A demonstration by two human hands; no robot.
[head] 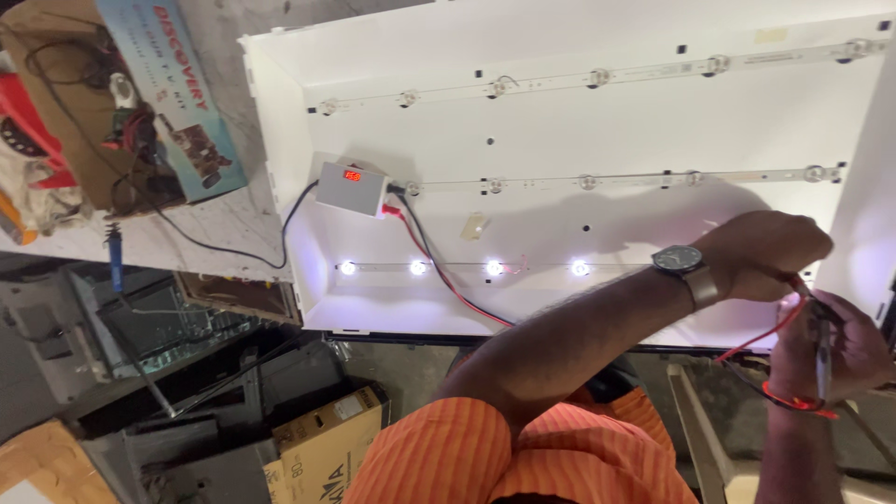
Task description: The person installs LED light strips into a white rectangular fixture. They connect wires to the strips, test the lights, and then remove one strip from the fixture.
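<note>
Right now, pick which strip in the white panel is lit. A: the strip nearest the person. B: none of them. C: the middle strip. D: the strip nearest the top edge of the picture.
A: four bright white points glow along the lit strip, while the middle strip and the top strip stay dark; the grey tester box shows a red display.

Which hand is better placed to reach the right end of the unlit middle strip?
Probably the left hand, gripping the red probe: it lies nearer the end of the middle strip; the right hand, with the grey probe, sits lower.
</note>
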